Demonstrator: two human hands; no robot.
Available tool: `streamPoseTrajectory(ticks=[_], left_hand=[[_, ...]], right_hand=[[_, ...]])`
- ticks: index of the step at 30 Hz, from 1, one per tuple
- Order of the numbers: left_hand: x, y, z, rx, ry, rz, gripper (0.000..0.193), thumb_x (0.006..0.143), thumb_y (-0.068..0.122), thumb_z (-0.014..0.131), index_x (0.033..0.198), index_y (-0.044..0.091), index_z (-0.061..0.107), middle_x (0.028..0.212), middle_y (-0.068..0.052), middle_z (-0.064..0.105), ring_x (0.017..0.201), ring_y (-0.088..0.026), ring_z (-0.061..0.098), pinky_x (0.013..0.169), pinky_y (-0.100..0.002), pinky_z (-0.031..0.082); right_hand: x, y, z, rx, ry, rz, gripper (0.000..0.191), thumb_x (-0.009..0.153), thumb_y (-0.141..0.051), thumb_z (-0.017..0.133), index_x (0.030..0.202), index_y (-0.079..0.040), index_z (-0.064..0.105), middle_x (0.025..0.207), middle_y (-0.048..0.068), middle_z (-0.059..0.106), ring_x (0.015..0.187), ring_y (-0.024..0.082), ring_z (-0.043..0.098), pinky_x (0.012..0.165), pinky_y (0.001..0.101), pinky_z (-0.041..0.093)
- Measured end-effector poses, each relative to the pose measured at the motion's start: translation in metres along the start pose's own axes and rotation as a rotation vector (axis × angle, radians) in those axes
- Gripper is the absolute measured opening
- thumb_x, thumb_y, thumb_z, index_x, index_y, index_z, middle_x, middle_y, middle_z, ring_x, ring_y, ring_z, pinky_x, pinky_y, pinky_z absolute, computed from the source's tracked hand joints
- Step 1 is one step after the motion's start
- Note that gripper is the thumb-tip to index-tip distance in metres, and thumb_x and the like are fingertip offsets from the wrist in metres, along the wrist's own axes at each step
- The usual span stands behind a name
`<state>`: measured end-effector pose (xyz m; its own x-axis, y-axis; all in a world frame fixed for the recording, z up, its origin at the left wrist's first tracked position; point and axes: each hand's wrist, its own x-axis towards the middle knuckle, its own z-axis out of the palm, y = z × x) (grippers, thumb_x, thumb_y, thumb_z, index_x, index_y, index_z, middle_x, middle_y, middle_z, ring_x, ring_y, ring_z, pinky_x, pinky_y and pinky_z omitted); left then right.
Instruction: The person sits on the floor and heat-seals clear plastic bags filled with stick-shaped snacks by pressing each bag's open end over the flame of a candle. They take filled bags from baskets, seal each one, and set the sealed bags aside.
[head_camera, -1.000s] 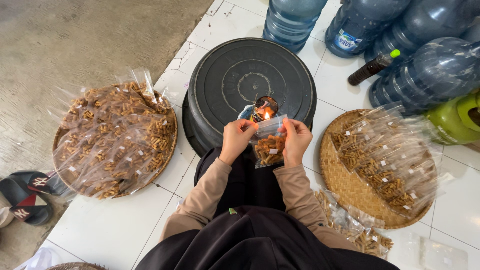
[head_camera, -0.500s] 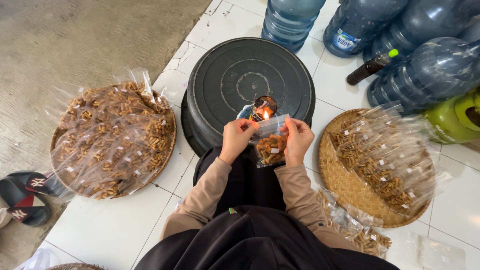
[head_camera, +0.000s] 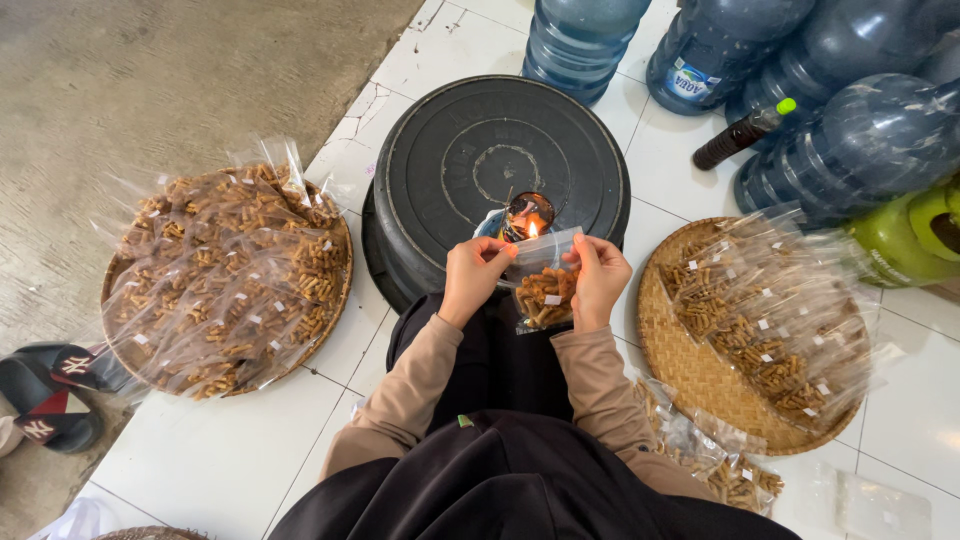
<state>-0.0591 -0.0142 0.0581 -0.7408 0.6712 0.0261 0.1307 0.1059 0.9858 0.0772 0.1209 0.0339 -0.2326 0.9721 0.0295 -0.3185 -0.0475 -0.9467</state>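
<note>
the small clear snack bag (head_camera: 543, 288), filled with brown stick-shaped snacks, sits right in the middle between both hands, its open top edge held up next to a little flame (head_camera: 532, 229) burning in a small dark lamp (head_camera: 526, 212). left hand (head_camera: 473, 280) has its fingers closed on the bag's top left corner, right hand (head_camera: 598, 282) has its fingers pinched shut on the top right, so the bag hangs stretched between them just over the person's lap. the lamp stands on the near edge of an upturned black tub (head_camera: 495, 165) that works as a sort of table. to the left on the white tiled floor (head_camera: 215, 455) there's a round woven tray (head_camera: 338, 262) heaped with more of the same filled bags. on the right is another woven tray (head_camera: 690, 370) with a smaller pile, and a few more bags (head_camera: 715, 455) lie on the floor beside the person's right arm. behind the tub are big blue water jugs (head_camera: 800, 90), a dark bottle with a green cap (head_camera: 742, 133) lying among them, and something green (head_camera: 905, 235) at the right edge. black sandals (head_camera: 50, 395) sit at the far left.
</note>
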Motion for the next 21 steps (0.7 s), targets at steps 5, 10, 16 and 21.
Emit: streamPoseTrajectory(ticks=[5,10,16,21], left_hand=[[-0.0004,-0.0003,0.0004,0.024,0.009,-0.004,0.026,0.086,0.022,0.079,0.095,-0.002,0.078,0.075,-0.007,0.077,0.066,-0.008,0.068,0.061,-0.025,0.053],[0.0001,0.0004,-0.0001,0.028,0.006,0.004,0.026,0.086,0.022,0.079,0.095,-0.002,0.078,0.074,-0.007,0.077,0.066,-0.008,0.068,0.061,-0.025,0.053],[0.0002,0.0025,-0.0002,0.018,0.001,-0.002,0.026,0.086,0.022,0.079,0.095,-0.002,0.078,0.075,-0.007,0.077,0.066,-0.008,0.068,0.061,-0.025,0.053],[-0.0002,0.0035,-0.0003,0.014,0.002,-0.013,0.026,0.086,0.022,0.079,0.096,-0.003,0.078,0.076,-0.007,0.077,0.066,-0.008,0.069,0.061,-0.025,0.053]], right_hand=[[0.0021,0.0025,-0.0035,-0.003,-0.012,-0.024,0.009,0.092,-0.006,0.075,0.092,0.003,0.073,0.077,0.006,0.071,0.064,0.011,0.065,0.058,0.0227,0.048],[0.0021,0.0023,-0.0043,0.001,0.001,-0.011,0.009,0.092,-0.006,0.075,0.092,0.003,0.073,0.077,0.005,0.071,0.063,0.012,0.065,0.058,0.0226,0.048],[0.0018,0.001,-0.0046,0.008,0.006,-0.006,0.009,0.093,-0.006,0.075,0.092,0.003,0.073,0.078,0.006,0.071,0.063,0.012,0.066,0.058,0.0227,0.049],[0.0018,0.0012,-0.005,0.016,0.005,0.005,0.009,0.093,-0.006,0.074,0.092,0.003,0.072,0.078,0.006,0.07,0.064,0.012,0.066,0.058,0.023,0.05]])
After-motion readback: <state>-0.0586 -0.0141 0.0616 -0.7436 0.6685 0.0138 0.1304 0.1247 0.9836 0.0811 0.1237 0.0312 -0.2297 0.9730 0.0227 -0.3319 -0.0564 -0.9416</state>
